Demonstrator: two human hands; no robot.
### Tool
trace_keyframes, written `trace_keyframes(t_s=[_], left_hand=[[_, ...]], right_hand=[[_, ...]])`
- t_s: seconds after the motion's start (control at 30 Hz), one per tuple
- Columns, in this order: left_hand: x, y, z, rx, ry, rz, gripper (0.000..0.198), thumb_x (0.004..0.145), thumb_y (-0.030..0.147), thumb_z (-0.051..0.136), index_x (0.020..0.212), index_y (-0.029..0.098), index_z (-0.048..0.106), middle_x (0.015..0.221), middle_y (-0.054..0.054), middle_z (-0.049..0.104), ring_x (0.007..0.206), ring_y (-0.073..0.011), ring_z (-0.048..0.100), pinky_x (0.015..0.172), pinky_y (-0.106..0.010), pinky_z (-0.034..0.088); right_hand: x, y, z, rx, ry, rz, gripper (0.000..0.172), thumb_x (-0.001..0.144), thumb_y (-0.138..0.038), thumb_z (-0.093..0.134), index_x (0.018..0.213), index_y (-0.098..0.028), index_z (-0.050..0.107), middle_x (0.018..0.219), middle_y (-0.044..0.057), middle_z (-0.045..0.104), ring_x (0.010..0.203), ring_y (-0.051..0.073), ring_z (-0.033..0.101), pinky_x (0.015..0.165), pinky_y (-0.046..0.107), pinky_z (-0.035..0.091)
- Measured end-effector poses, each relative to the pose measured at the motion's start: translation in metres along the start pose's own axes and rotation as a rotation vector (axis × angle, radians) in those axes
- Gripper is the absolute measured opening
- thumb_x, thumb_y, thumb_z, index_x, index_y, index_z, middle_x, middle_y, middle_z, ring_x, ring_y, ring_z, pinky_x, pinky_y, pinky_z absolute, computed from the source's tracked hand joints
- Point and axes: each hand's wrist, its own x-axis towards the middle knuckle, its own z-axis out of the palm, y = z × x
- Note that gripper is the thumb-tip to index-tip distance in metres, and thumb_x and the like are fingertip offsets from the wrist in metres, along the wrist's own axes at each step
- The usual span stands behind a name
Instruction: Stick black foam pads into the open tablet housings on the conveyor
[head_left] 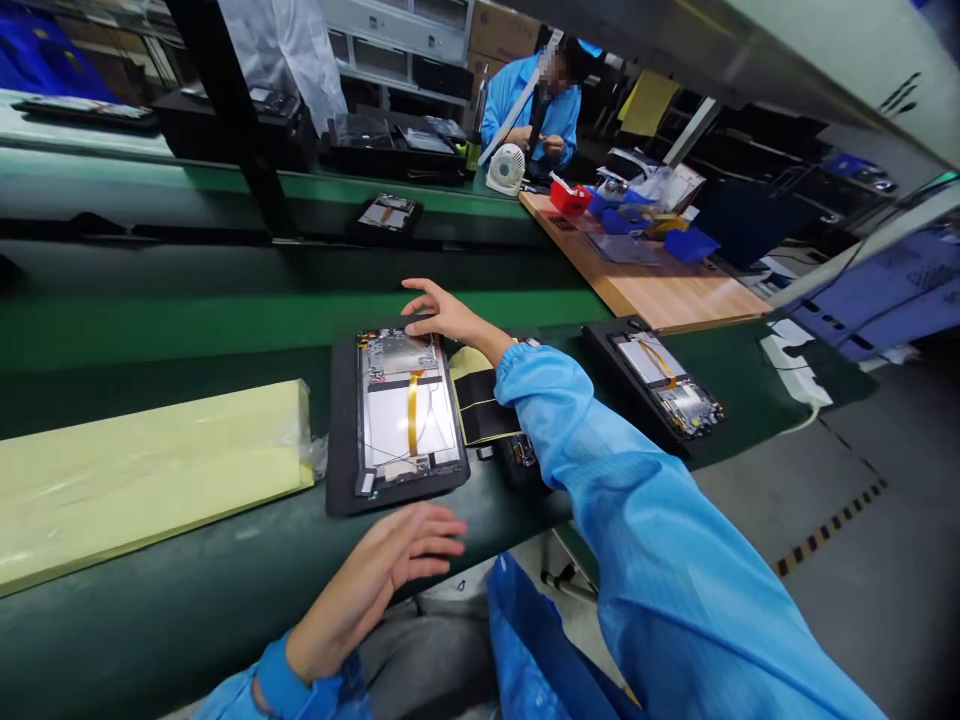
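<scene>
An opened tablet (391, 415) lies on a black foam pad (343, 430) in front of me, its circuit board, white battery and orange ribbon cable exposed. Over the tablet's far right corner hovers my right hand (442, 315), fingers apart and holding nothing; whether a fingertip touches the board I cannot tell. My left hand (397, 550) is open and empty, just below the near edge of the pad. Beside the tablet, partly under my right forearm, lies a yellow sheet with black strips (480, 400). More electronics show beneath and beside that sheet, largely hidden by my sleeve.
A long yellow stack (150, 465) in clear wrap lies on the left of the green bench. Another opened tablet (667, 380) rests on black padding at right. One more tablet (386, 215) sits on the far strip. A co-worker (536, 110) sits behind a small white fan (506, 168).
</scene>
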Motion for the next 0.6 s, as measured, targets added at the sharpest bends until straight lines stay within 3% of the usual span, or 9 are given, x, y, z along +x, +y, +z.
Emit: trace_keyframes(t_s=[0.07, 0.1, 0.2, 0.27, 0.33, 0.4, 0.5, 0.6], left_hand=[[-0.012, 0.006, -0.006, 0.295, -0.073, 0.079, 0.056, 0.088, 0.074, 0.070, 0.098, 0.020, 0.081, 0.099, -0.014, 0.083, 0.083, -0.0245, 0.077, 0.075, -0.033, 0.062], [-0.019, 0.009, -0.012, 0.492, -0.031, 0.202, 0.051, 0.092, 0.070, 0.067, 0.096, 0.022, 0.082, 0.094, -0.012, 0.082, 0.079, -0.0244, 0.075, 0.074, -0.034, 0.060], [-0.030, 0.017, -0.039, 1.107, 0.402, 0.694, 0.039, 0.098, 0.057, 0.062, 0.107, 0.025, 0.082, 0.096, -0.013, 0.080, 0.089, -0.0303, 0.072, 0.086, -0.041, 0.055], [-0.029, 0.021, -0.057, 1.405, 0.606, 0.866, 0.043, 0.101, 0.052, 0.059, 0.120, 0.019, 0.078, 0.104, -0.018, 0.077, 0.094, -0.0357, 0.069, 0.088, -0.046, 0.051], [-0.025, 0.023, -0.068, 1.579, 0.611, 0.930, 0.043, 0.104, 0.046, 0.055, 0.125, 0.014, 0.074, 0.104, -0.020, 0.075, 0.093, -0.0366, 0.066, 0.085, -0.046, 0.048], [-0.021, 0.024, -0.068, 1.610, 0.558, 1.002, 0.034, 0.105, 0.037, 0.054, 0.125, 0.014, 0.071, 0.103, -0.018, 0.074, 0.092, -0.0342, 0.065, 0.086, -0.044, 0.048], [-0.019, 0.024, -0.052, 1.521, 0.496, 1.075, 0.028, 0.103, 0.024, 0.059, 0.129, 0.018, 0.066, 0.106, -0.013, 0.073, 0.096, -0.0295, 0.065, 0.093, -0.039, 0.048], [-0.012, 0.023, -0.028, 1.442, 0.365, 1.134, 0.039, 0.102, 0.016, 0.059, 0.142, 0.019, 0.059, 0.111, -0.011, 0.074, 0.099, -0.0251, 0.068, 0.096, -0.034, 0.049]], right_hand=[[-0.001, -0.001, -0.001, -0.016, 0.057, -0.017, 0.067, 0.064, -0.012, 0.084, 0.125, -0.025, 0.058, 0.095, -0.001, 0.072, 0.101, 0.023, 0.068, 0.105, 0.046, 0.055], [-0.006, -0.003, -0.001, -0.027, 0.097, -0.028, 0.064, 0.068, -0.015, 0.083, 0.126, -0.025, 0.057, 0.098, 0.000, 0.072, 0.107, 0.024, 0.068, 0.108, 0.047, 0.053], [-0.045, -0.017, 0.003, -0.082, 0.174, -0.086, 0.057, 0.081, -0.024, 0.078, 0.132, -0.024, 0.053, 0.105, 0.003, 0.073, 0.110, 0.025, 0.069, 0.111, 0.051, 0.051], [-0.089, -0.031, 0.011, -0.136, 0.148, -0.156, 0.056, 0.088, -0.029, 0.075, 0.138, -0.024, 0.050, 0.111, 0.004, 0.073, 0.112, 0.025, 0.070, 0.111, 0.050, 0.050], [-0.137, -0.044, 0.020, -0.212, 0.136, -0.190, 0.055, 0.094, -0.032, 0.072, 0.144, -0.027, 0.049, 0.119, 0.006, 0.072, 0.118, 0.026, 0.068, 0.112, 0.049, 0.049], [-0.181, -0.051, 0.032, -0.257, 0.141, -0.180, 0.056, 0.097, -0.030, 0.070, 0.148, -0.028, 0.047, 0.125, 0.008, 0.071, 0.122, 0.027, 0.066, 0.112, 0.049, 0.049], [-0.225, -0.042, 0.048, -0.209, 0.257, -0.132, 0.054, 0.099, -0.028, 0.070, 0.148, -0.030, 0.048, 0.126, 0.008, 0.071, 0.122, 0.028, 0.066, 0.112, 0.051, 0.049], [-0.246, -0.020, 0.064, -0.096, 0.405, -0.098, 0.049, 0.099, -0.026, 0.069, 0.144, -0.031, 0.052, 0.120, 0.007, 0.073, 0.115, 0.026, 0.069, 0.105, 0.047, 0.053]])
